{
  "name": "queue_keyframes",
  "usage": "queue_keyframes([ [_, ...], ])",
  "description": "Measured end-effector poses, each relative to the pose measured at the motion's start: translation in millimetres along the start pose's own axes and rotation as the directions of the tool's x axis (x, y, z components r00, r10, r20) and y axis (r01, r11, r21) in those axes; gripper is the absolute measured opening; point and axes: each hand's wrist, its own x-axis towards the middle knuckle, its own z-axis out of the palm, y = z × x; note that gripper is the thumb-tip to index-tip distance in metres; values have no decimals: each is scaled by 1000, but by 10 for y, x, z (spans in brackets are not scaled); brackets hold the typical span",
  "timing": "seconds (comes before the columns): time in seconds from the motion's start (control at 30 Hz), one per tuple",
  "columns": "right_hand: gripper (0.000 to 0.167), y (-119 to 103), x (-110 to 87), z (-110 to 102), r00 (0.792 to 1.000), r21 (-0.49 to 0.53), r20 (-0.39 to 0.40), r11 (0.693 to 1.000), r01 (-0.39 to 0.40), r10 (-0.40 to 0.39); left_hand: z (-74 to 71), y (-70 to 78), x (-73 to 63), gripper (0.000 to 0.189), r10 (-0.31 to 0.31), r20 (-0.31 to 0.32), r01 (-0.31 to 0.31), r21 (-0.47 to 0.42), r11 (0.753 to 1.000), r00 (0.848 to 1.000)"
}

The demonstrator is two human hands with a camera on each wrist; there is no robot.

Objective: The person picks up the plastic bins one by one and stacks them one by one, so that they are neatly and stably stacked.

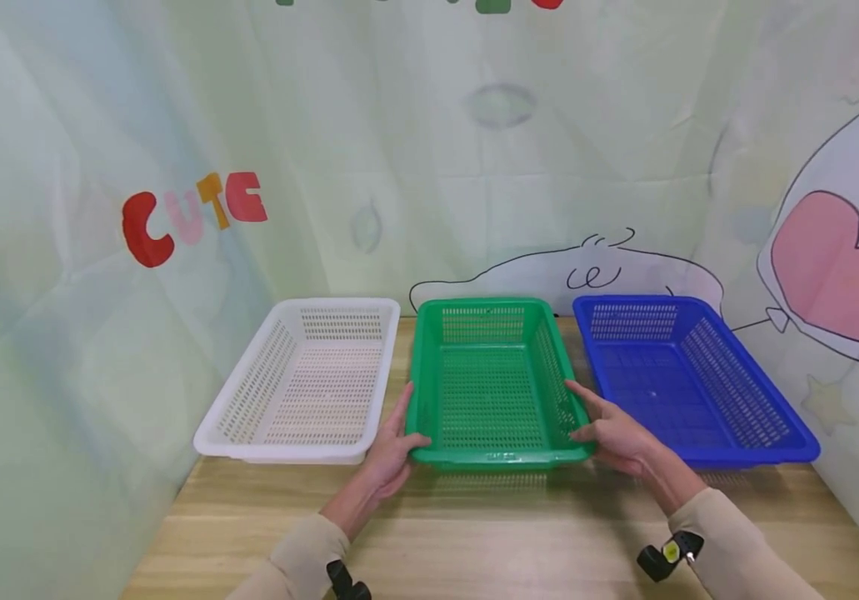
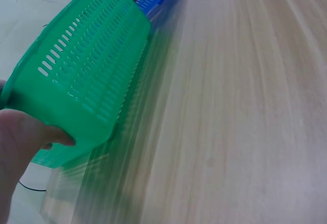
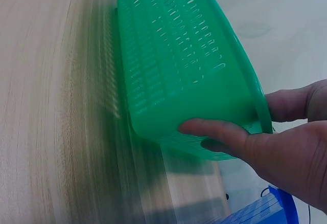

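A green plastic basket (image 1: 500, 457) with slotted walls stands in the middle, between a white basket (image 1: 287, 452) and a blue basket (image 1: 755, 456). My left hand (image 1: 387, 457) grips its near left side, thumb over the rim and other fingers along the outer wall. On the near right side, my right hand (image 1: 619, 435) holds the rim in the same way, thumb inside. The left wrist view shows the green basket's slotted end (image 2: 92, 65) close over the wood. In the right wrist view, fingers (image 3: 219, 130) press its outer wall below the rim.
The wooden tabletop (image 1: 474, 542) extends toward me in front of the baskets. A printed cloth backdrop (image 1: 414, 150) rises right behind them and along both sides. The white and blue baskets stand close beside the green one.
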Motion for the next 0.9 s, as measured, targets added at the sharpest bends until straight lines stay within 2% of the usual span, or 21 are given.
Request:
queue_keyframes([
  [0.23, 98, -24, -55, -21, 1000, -18, 23, 1000, 2, -1, 35, 76, -42, 103, -27, 51, 27, -5, 1000, 998],
  [0.37, 99, -164, -103, -33, 998, -25, 50, 999, 32, -31, 89, 251, 6, 102, -27, 69, 28, -11, 1000, 997],
  [0.47, 100, -314, -132, -10, 996, -30, 70, 998, 50, -48, 80, 440, 63, 100, -35, 99, 34, 7, 999, 994],
  [0.73, 104, -599, -140, 227, 995, -62, 62, 995, 76, -72, -138, 906, 106, 97, -64, 201, 62, 15, 998, 977],
  [0.9, 104, -720, -34, 441, 996, -48, 35, 996, 82, -80, -321, 1187, 123, 93, -43, 240, 35, 40, 999, 970],
])
